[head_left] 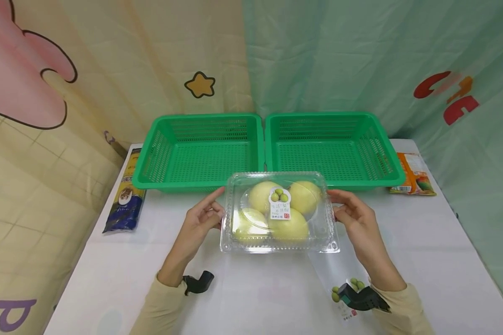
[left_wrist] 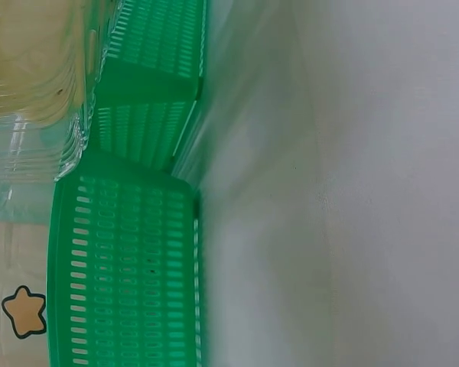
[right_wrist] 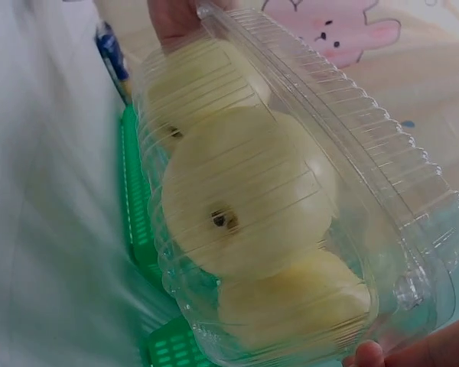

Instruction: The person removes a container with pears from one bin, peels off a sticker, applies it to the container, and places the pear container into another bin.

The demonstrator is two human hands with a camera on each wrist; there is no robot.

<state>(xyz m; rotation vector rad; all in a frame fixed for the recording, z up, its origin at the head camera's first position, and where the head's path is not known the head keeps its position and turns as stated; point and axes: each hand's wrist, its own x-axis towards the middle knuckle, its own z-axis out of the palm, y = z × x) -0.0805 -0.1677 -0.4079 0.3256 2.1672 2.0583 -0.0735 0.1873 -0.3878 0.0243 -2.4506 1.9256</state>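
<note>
Both hands hold a clear plastic clamshell box (head_left: 314, 235) of several pale yellow, round pears (head_left: 291, 228) above the table, tilted so its top faces the head camera. A white label (head_left: 280, 211) with green fruit printed on it sits on the lid. My left hand (head_left: 199, 221) grips the box's left side, and my right hand (head_left: 358, 221) grips the right side between thumb and fingers. The right wrist view looks through the ribbed wall of the box at the pears (right_wrist: 249, 191), with the left hand (right_wrist: 176, 19) at its far end.
Two green plastic baskets (head_left: 209, 163) (head_left: 318, 160) stand side by side behind the box. A blue and gold packet (head_left: 125, 204) lies left of them, an orange packet (head_left: 417, 174) right. Clear plastic with green fruit printed on it (head_left: 356, 284) lies by the right wrist on the white table (head_left: 268, 293).
</note>
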